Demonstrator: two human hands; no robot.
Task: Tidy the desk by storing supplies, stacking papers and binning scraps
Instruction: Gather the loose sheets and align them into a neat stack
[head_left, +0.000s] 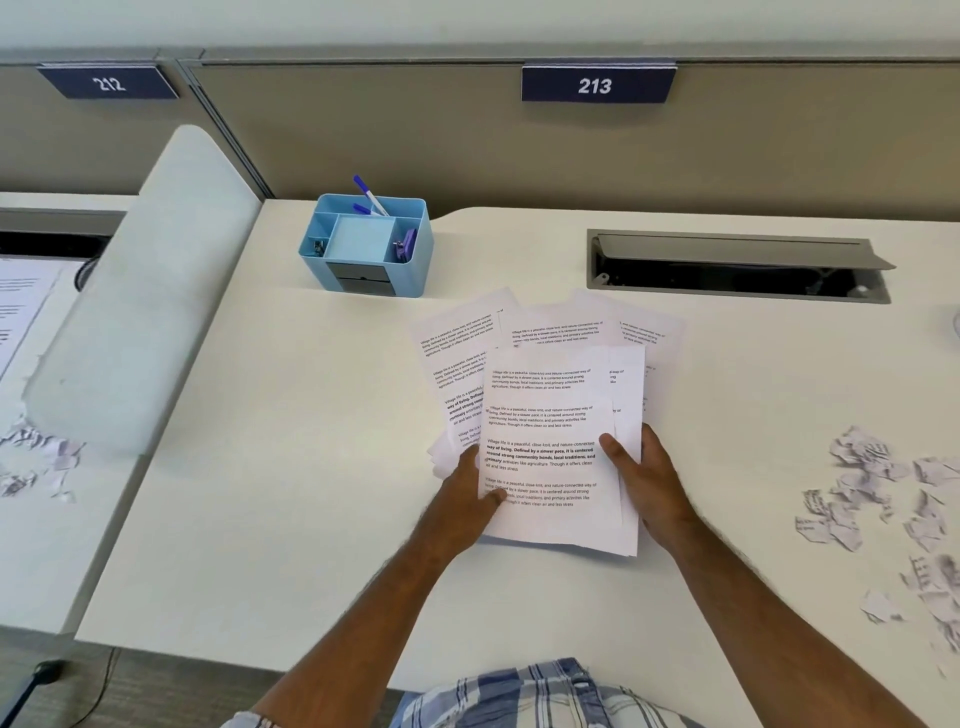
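The white printed paper sheets (550, 415) lie fanned on the pale worktop (291, 467), just in front of the light-blue plastic desk organiser (366, 249), w/ a squarer top bundle nearest the person. The left hand (467, 499) has its grip clamped on the bundle's left edge, thumb on top of the text; the right hand (644, 478) is pinched on the right edge, thumb over the page, fingers underneath. Held from both sides like this, prob. so the edges can be squared into one stack. The blue-capped pens (370, 197) already stand in the organiser's back slot, so supplies look stored. Torn white paper scraps (883, 499) lie well to the right of the organiser, nearer the person, not yet binned; no bin is in view.
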